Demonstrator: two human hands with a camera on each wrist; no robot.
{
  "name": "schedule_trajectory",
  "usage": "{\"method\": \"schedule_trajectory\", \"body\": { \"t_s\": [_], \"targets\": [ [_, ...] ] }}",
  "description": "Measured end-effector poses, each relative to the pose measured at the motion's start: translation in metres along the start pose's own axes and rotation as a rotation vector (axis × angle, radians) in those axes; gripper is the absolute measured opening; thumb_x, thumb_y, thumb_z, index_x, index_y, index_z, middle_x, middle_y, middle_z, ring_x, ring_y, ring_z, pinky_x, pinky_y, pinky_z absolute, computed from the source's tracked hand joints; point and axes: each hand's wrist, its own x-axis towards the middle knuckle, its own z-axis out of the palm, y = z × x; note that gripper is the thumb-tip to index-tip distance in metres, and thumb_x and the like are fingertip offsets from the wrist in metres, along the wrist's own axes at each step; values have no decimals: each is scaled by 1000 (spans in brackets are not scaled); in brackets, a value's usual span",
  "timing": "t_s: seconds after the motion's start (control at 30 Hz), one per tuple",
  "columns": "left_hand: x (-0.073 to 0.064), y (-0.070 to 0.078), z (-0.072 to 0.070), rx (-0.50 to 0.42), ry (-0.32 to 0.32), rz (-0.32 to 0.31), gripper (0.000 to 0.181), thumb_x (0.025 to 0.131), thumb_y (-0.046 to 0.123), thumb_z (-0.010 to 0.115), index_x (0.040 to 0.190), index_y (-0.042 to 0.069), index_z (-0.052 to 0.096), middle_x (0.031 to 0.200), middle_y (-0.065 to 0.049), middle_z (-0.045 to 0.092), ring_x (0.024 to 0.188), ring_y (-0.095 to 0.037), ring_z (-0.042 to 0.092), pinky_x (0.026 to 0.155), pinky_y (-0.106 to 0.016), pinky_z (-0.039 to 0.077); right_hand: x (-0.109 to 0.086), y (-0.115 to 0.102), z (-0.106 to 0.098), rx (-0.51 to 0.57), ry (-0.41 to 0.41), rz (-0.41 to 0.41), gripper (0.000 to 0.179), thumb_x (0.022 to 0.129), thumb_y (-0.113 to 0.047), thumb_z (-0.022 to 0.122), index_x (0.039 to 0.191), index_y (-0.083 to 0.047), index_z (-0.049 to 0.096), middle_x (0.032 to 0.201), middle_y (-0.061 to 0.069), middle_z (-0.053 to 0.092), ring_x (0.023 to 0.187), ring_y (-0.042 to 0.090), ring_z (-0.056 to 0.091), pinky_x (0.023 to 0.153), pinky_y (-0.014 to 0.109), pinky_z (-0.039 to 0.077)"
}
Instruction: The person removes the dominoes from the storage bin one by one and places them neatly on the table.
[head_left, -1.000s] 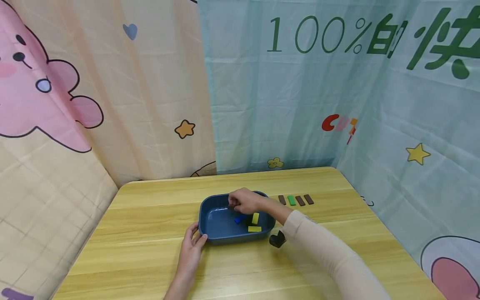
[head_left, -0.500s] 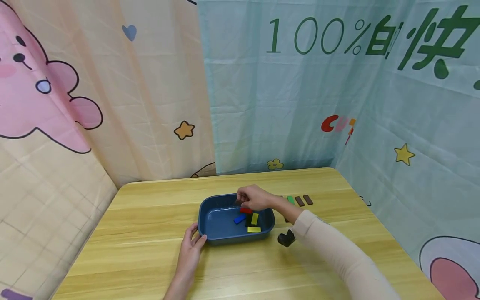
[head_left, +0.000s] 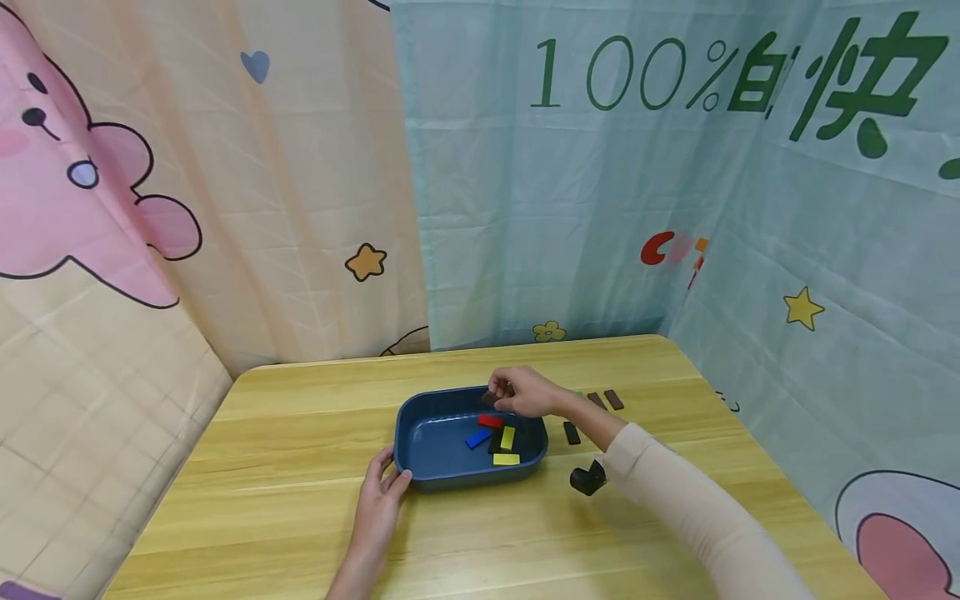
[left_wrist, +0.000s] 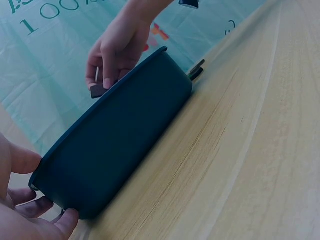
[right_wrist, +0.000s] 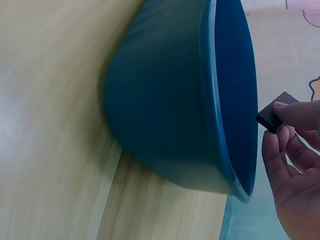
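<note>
The table (head_left: 247, 467) has a light top with wood grain, and printed cloth (head_left: 487, 192) hangs behind it and at both sides, showing a pink bear (head_left: 90, 212). On this surface stands a blue tray (head_left: 427, 454), containing coloured blocks (head_left: 507, 437). The left hand (head_left: 378, 504) grips its near left corner between thumb and fingers. The right hand (head_left: 528, 392) pinches a dark block (right_wrist: 274, 115) just above the tray, toward the back.

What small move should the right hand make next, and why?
Probably the right hand should carry its pinched brown block rightward onto the table: similar brown blocks lie there, and this one is up around the tray's rim.
</note>
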Motion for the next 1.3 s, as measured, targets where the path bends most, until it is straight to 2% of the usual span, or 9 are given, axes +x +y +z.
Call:
{"method": "schedule_trajectory", "body": {
  "t_s": [0.2, 0.47, 0.73, 1.1, 1.3],
  "targets": [
    [0, -2, 0, 3, -10, 12, 55, 106, -1, 50, 156, -8, 28, 159, -32, 26, 143, -53, 33, 115, -51, 38, -12, 8, -6, 77, 44, 35, 14, 95, 0, 70, 101, -8, 60, 89, 1, 54, 81, 17, 53, 71, 30, 47],
    [0, 1, 0, 7, 3, -2, 54, 106, -1, 49, 156, -7, 29, 159, -32, 26, 143, -52, 34, 115, -51, 38, -27, 18, -11, 156, 90, 101, 15, 96, 1, 70, 101, -8, 59, 93, 4, 56, 86, 21, 56, 75, 31, 52],
    [1, 2, -1, 18, -6, -14, 54, 107, 0, 49, 156, -6, 29, 160, -32, 24, 143, -52, 33, 116, -54, 35, -51, 32, -13, 235, 156, 163, 15, 96, -2, 72, 103, -4, 58, 95, 8, 58, 86, 24, 58, 73, 33, 53],
    [2, 2, -1, 10, -15, -16, 54, 107, 1, 48, 157, -6, 28, 160, -30, 24, 144, -51, 32, 117, -55, 33, -84, 62, -20, 256, 252, 232, 16, 96, -2, 72, 102, -3, 57, 93, 8, 56, 84, 24, 57, 68, 32, 49],
    [2, 0, -1, 11, -14, -14, 54, 107, 1, 48, 157, -7, 27, 160, -31, 24, 144, -52, 31, 117, -57, 31, -104, 75, -24, 291, 256, 237, 20, 95, -1, 73, 107, 4, 58, 93, 10, 57, 86, 26, 55, 67, 30, 48]
  ]
}}
